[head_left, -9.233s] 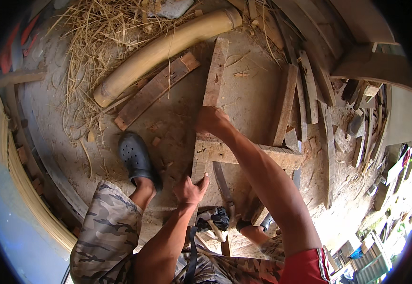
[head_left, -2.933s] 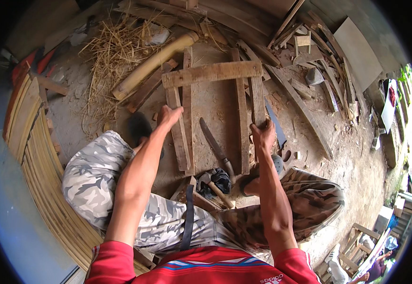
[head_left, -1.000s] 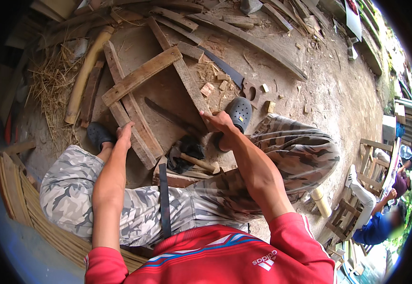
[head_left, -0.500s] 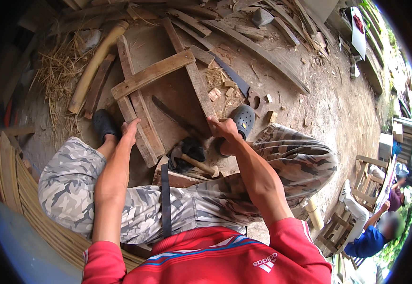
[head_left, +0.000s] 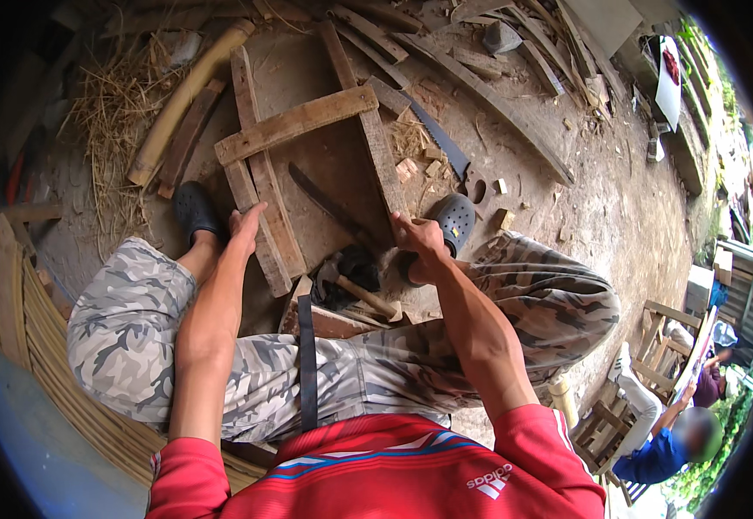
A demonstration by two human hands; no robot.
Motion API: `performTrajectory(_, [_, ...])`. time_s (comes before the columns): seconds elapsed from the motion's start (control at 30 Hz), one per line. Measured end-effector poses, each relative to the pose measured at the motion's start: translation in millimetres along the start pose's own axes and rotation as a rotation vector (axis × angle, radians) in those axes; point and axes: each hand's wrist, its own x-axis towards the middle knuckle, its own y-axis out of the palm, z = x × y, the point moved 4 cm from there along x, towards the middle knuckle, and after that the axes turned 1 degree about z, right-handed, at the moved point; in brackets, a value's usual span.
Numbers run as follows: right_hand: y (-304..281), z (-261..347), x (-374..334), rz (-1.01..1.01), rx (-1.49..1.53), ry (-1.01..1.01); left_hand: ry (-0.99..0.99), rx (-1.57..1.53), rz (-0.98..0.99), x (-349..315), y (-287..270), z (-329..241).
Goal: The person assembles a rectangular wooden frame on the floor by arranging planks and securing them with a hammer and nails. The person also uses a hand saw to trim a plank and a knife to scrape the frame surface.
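Observation:
A rough wooden frame (head_left: pixel 297 124), two long side pieces joined by a crosspiece, lies on the dirt floor between my feet. My left hand (head_left: pixel 247 228) grips the near part of its left side, where two pieces lie side by side. The near end of the right side is in my right hand (head_left: pixel 417 235), fingers closed around it. Between the sides rests a long dark blade (head_left: pixel 329 203), its near end hard to make out. Closer to me, a wooden-handled tool (head_left: pixel 366 298), its head indistinct, lies against a black bundle (head_left: pixel 352 269) beside a piece of wood (head_left: pixel 333 324).
A handsaw (head_left: pixel 440 143) lies right of the frame among small wood blocks (head_left: pixel 406 169). Straw (head_left: pixel 117 130), a bamboo pole (head_left: pixel 191 99) and scrap planks (head_left: pixel 497 112) surround the far side. A person in blue (head_left: pixel 657 454) sits far right near a wooden chair (head_left: pixel 653 355).
The view has shifted slightly, so the floor things appear a little further right. Both hands keep their hold, and the frame stays about where it was among the things around it.

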Motion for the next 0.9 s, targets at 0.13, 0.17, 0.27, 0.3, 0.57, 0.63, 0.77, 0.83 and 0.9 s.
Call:
performTrajectory(0.13, [9.7,-16.2,15.8,0.083,0.11,0.097,0.018,-0.041,-0.03,12.8,-2.7,7.0])
performTrajectory(0.17, [9.1,-26.2,21.5,0.089,0.154,0.129,0.003,-0.041,0.015,4.4,1.5,-1.0])
performTrajectory(0.27, [17.9,-27.8,16.0,0.068,0.407,0.21,-0.026,-0.043,0.063,-5.9,-4.1,-6.6])
performTrajectory(0.3, [19.5,-35.8,21.8,0.105,0.535,0.221,-0.034,-0.031,0.052,-1.7,-3.3,-6.5])
performTrajectory(0.57, [15.4,-34.6,7.7,0.194,0.822,0.256,-0.046,-0.032,0.042,3.4,-4.5,-2.7])
performTrajectory(0.63, [20.9,-39.3,18.0,0.226,0.823,0.252,-0.055,-0.038,0.029,15.2,-8.0,3.7])
performTrajectory(0.77, [29.7,-56.9,33.7,0.18,0.735,0.275,-0.075,-0.024,0.025,12.1,-3.8,3.1])
performTrajectory(0.83, [29.3,-50.4,26.9,0.178,0.678,0.273,-0.075,-0.02,0.005,10.3,-8.0,4.3])
performTrajectory(0.9, [25.3,-49.6,21.5,0.148,0.6,0.267,-0.065,-0.003,-0.024,-0.3,-5.2,-1.7])
